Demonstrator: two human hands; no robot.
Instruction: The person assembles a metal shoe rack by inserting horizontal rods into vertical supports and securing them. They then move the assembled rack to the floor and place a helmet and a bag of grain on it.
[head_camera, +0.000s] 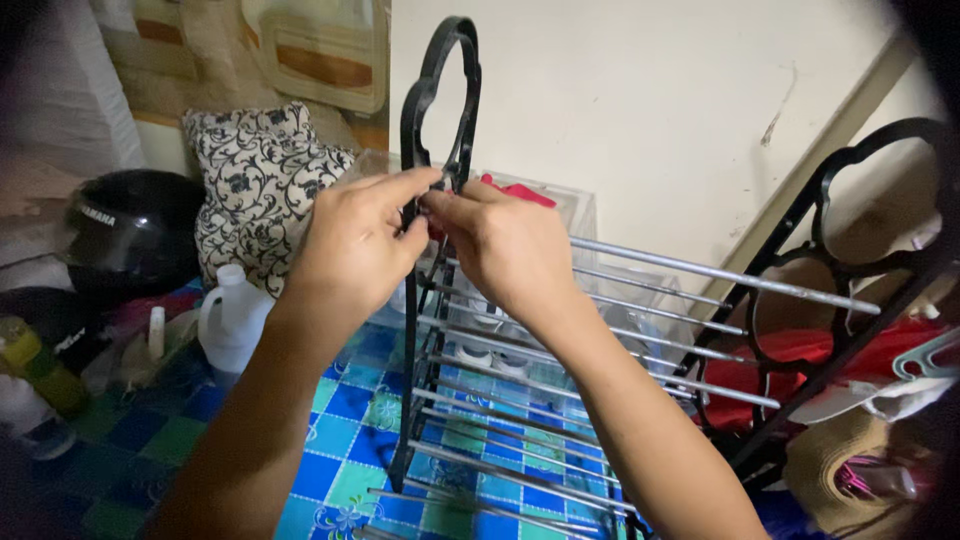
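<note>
- A black rack (428, 300) with silver metal rods stood in the middle of the frame, on a floor (350, 440) with blue and green tiles.
- Its left side panel (412, 130) rose to the upper centre, and the right side panel (830, 210) leaned at the right edge.
- A patterned black and white pillow (255, 180) lay in the upper left, with a black helmet (130, 230) to the left of it.
- A white plastic jug (232, 320) stood just below the pillow.
- The left hand (358, 245) was closed, pinching the left side panel between thumb and fingers.
- The right hand (505, 245) was also closed, its fingertips pinching the same panel, touching the left hand.
</note>
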